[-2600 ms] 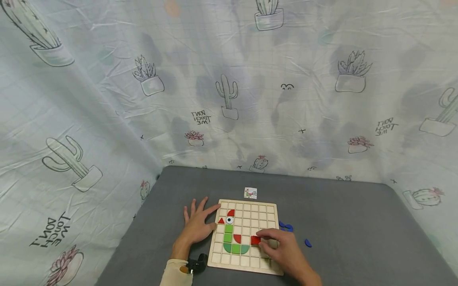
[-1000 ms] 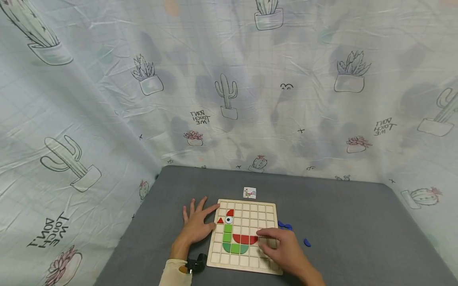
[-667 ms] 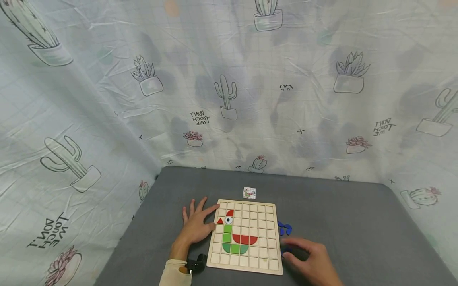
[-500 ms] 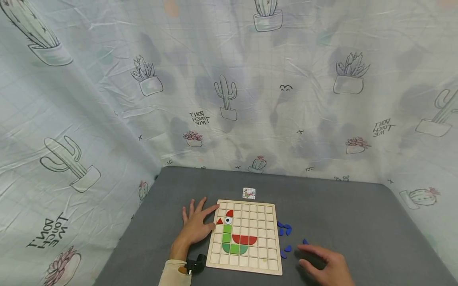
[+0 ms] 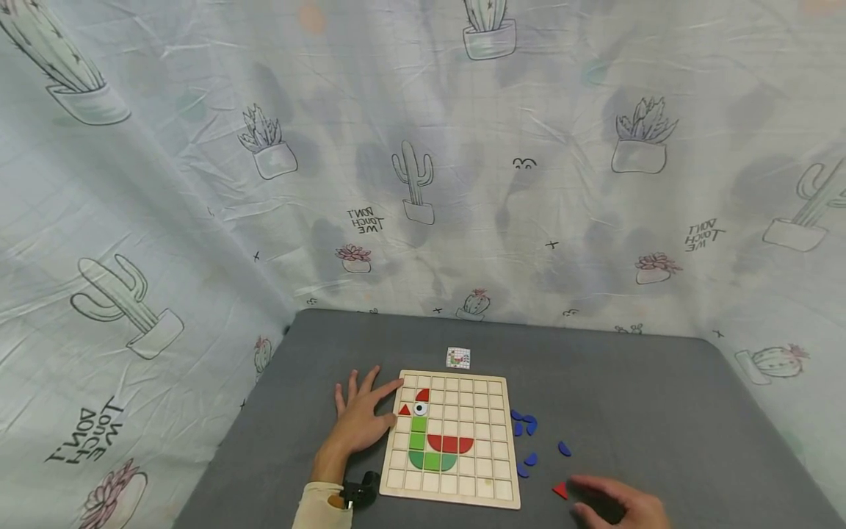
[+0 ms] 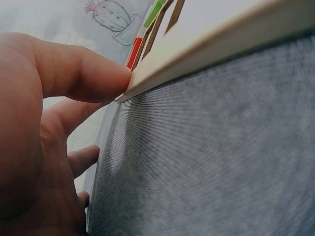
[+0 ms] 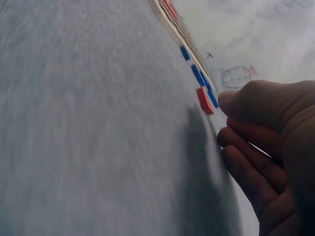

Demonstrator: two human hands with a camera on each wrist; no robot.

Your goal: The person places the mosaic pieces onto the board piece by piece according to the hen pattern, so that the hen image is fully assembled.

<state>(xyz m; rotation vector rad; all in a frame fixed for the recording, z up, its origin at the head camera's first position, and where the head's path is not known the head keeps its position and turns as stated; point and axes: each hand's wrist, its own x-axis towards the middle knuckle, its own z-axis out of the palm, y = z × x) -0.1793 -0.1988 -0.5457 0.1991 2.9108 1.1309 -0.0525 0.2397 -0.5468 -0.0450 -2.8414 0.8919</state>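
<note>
My left hand (image 5: 359, 422) lies on the table with its fingers spread. Its thumb and index finger touch the left edge of a wooden grid board (image 5: 482, 430). In the left wrist view the thumb (image 6: 93, 73) meets the board's side. A bird-like figure of red and green pieces, with a white eye piece (image 5: 420, 408), lies on the board. At the lower right, my right hand (image 5: 624, 505) hovers beside a loose red triangle piece (image 5: 561, 490), thumb and fingers apart. The right wrist view shows that red piece (image 7: 204, 101) just beyond the thumb, with nothing held.
Several blue pieces (image 5: 531, 460) lie right of the board, and one blue piece (image 5: 564, 448) sits farther right. A small printed pattern card (image 5: 458, 358) lies behind the board. Cactus-print fabric (image 5: 496, 220) surrounds the grey table (image 5: 634, 411).
My right hand has put a red quarter-round piece at the end of the red row, let go, and moved right and nearer, beside the red triangle. The left hand stays on the board's edge.
</note>
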